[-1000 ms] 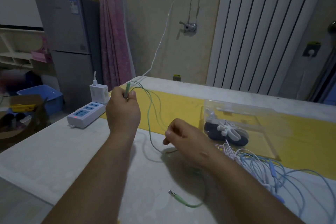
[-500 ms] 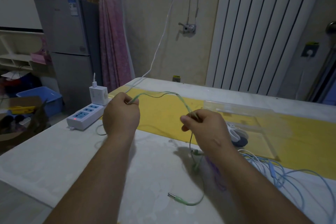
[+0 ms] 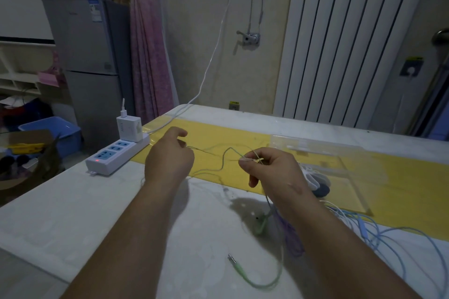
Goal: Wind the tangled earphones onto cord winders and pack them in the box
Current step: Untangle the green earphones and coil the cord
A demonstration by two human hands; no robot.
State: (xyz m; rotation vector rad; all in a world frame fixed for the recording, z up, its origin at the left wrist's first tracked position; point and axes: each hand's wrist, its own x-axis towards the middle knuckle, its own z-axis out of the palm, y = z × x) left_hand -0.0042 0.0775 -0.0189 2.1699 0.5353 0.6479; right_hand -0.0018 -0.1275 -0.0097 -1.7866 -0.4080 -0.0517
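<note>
A thin green earphone cord (image 3: 224,155) runs between my two hands above the table. My left hand (image 3: 168,159) pinches one end of it. My right hand (image 3: 272,170) pinches a small tangle of the cord at its fingertips. From there the cord drops to the table and ends in a green jack plug (image 3: 234,262). A clear plastic box (image 3: 345,167) lies open behind my right hand, with white and dark cord winders (image 3: 318,183) inside. A heap of blue and white earphone cords (image 3: 364,228) lies to the right, partly hidden by my right forearm.
A white power strip (image 3: 114,155) with a charger plugged in sits at the table's left edge, its white cable rising to the wall. A yellow runner (image 3: 218,133) crosses the white table (image 3: 73,213). A fridge and a blue bin stand off to the left.
My left hand has come down toward the table and my right hand has risen and taken hold of the green cord. The cord is now stretched between both hands.
</note>
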